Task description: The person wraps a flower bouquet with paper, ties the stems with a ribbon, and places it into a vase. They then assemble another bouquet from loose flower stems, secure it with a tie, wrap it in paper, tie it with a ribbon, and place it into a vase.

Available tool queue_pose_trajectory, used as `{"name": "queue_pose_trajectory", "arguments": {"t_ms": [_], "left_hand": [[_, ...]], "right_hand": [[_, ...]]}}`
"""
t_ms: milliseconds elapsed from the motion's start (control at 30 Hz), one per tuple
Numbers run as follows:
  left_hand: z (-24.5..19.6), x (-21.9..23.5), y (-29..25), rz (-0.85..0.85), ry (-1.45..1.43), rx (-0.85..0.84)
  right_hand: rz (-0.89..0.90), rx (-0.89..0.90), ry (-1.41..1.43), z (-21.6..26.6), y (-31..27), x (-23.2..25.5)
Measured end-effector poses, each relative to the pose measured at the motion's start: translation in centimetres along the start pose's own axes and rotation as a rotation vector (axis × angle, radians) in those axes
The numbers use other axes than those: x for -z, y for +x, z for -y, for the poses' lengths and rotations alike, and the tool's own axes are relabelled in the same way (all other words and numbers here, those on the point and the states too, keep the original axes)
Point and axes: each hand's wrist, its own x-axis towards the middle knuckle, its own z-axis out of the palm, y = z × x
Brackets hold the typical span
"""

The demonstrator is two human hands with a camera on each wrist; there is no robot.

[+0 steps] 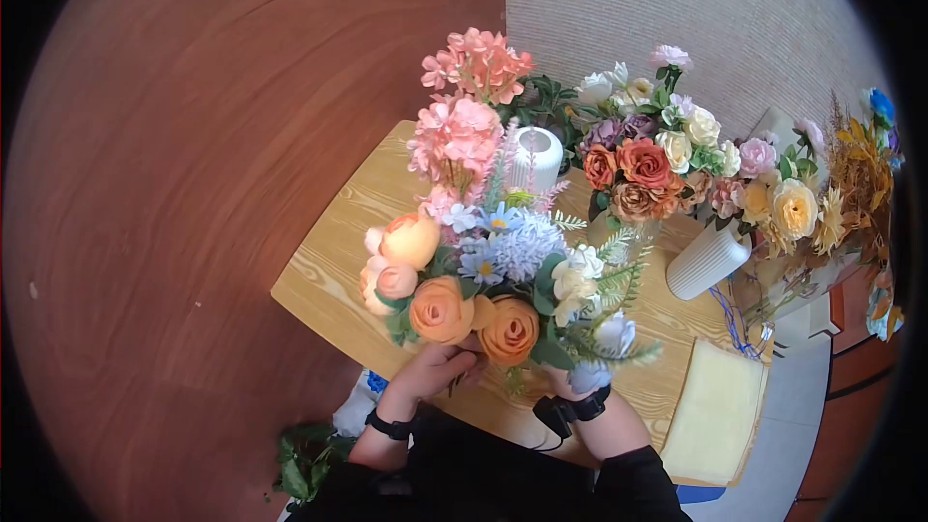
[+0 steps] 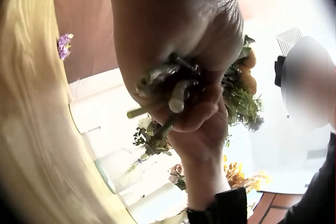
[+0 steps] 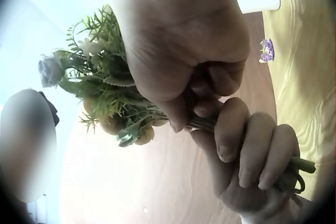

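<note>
A bouquet of artificial flowers (image 1: 507, 329) stands before the body, with orange roses, blue daisies, white blossoms and green sprigs. My left hand (image 1: 435, 372) grips its bundled stems low down, fingers wrapped round them in the right wrist view. Cut stem ends (image 2: 177, 98) stick out of that fist in the left wrist view. Higher up, just below the blooms, my right hand (image 3: 189, 61) pinches the stems between thumb and curled fingers. The two hands sit close together, the right above the left (image 3: 257, 150). Flower heads partly cover the right hand in the head view.
Pink hydrangeas (image 1: 459, 135) rise behind the bouquet near a white ribbed vase (image 1: 535, 159). Mixed flowers (image 1: 648, 169) stand at the back right, and another white vase (image 1: 709, 261) leans there. Pale yellow sheets (image 1: 715, 411) lie at the wooden table's (image 1: 333, 261) right edge.
</note>
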Motion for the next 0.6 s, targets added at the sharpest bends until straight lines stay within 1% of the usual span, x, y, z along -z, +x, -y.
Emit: {"name": "queue_pose_trajectory", "arguments": {"t_ms": [33, 100, 133, 167, 200, 233, 267, 300, 333, 367, 400, 433, 467, 500, 600], "left_hand": [[1.0, 0.1, -0.1, 0.000, -0.002, -0.001], [3.0, 0.1, -0.4, -0.382, 0.619, -0.132], [3.3, 0.4, -0.5, -0.383, 0.616, -0.132], [3.4, 1.0, -0.7, -0.360, 0.552, -0.203], [2.5, 0.8, -0.8, -0.338, 0.486, -0.268], [1.4, 0.4, -0.6, -0.341, 0.482, -0.262], [-2.1, -1.1, -0.1, -0.312, 0.413, -0.017], [-3.9, -2.0, 0.1, -0.279, 0.340, 0.225], [-0.4, -0.3, 0.0, -0.266, 0.692, -0.232], [0.4, -0.1, 0.1, -0.266, 0.687, -0.225], [1.2, 0.1, 0.3, -0.281, 0.701, -0.237], [2.0, 0.2, 0.5, -0.297, 0.716, -0.251], [2.5, 0.2, 0.7, -0.312, 0.733, -0.264], [3.0, 0.2, 1.0, -0.327, 0.748, -0.274], [4.4, 0.1, 1.7, -0.376, 0.788, -0.300]], "right_hand": [[0.002, 0.002, 0.014, -0.5, -0.6, 0.1], [0.007, 0.004, 0.044, -1.9, -2.0, 0.0], [0.009, 0.005, 0.058, -1.7, -0.8, 0.0], [0.011, 0.006, 0.073, -2.3, -2.1, 0.3], [0.013, 0.004, 0.093, -2.7, -2.3, 0.3], [0.015, 0.002, 0.113, -2.8, -3.8, 1.3], [0.015, 0.000, 0.136, -2.2, -1.4, 1.3], [0.013, 0.000, 0.157, -1.5, 1.6, 1.1], [0.011, 0.001, 0.177, -4.4, -2.7, 0.1], [0.010, 0.001, 0.198, -3.3, 1.4, 0.1], [0.009, -0.003, 0.221, -3.3, 2.4, 0.0], [0.008, -0.005, 0.242, -4.7, -0.2, -0.1], [0.008, -0.005, 0.263, -5.2, -0.8, -0.4], [0.007, -0.008, 0.288, -5.3, -0.6, 0.2], [0.002, -0.023, 0.363, -6.3, 0.4, -0.1]]}}
